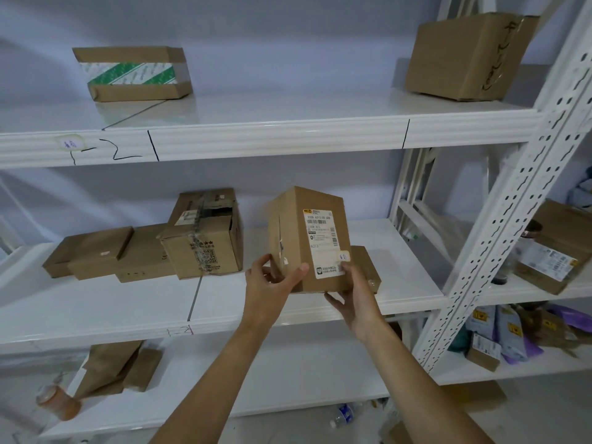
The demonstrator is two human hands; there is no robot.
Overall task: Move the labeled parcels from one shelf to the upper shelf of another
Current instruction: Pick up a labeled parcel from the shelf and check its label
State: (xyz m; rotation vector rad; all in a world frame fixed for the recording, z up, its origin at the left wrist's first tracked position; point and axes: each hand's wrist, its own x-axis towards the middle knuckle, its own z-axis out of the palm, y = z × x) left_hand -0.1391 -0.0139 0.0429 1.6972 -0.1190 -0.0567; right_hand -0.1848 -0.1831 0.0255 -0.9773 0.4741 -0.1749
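A: How far along is it, would you say?

B: Partway, I judge. Both hands are on one labeled parcel (309, 240), upright, lifted in front of the middle shelf (320, 306) near its right end. The left hand (270, 282) wraps the parcel's left lower corner, thumb on the front face. The right hand (355, 298) cups the bottom right corner, fingers curled up over the label. So both are closed on it.

A: And the upper shelf?

B: The upper shelf (272, 136) carries a taped box (134, 73) toward its left end and a plain box (467, 57) at its right end, back by the post (525, 193). Whether either was put there as part of this job, I cannot tell. The wide stretch between them is bare.

A: What is left?

B: This parcel is not yet set down. A cluster of boxes (150, 248) sits on the left half of the middle shelf, and a flat box (368, 267) lies just behind the held one. More parcels (554, 251) lie on the neighbouring rack to the right.

A: The room?

B: White metal racking against a pale wall. The lower shelf holds brown packets (118, 366), and a bottle (344, 415) lies on the floor.
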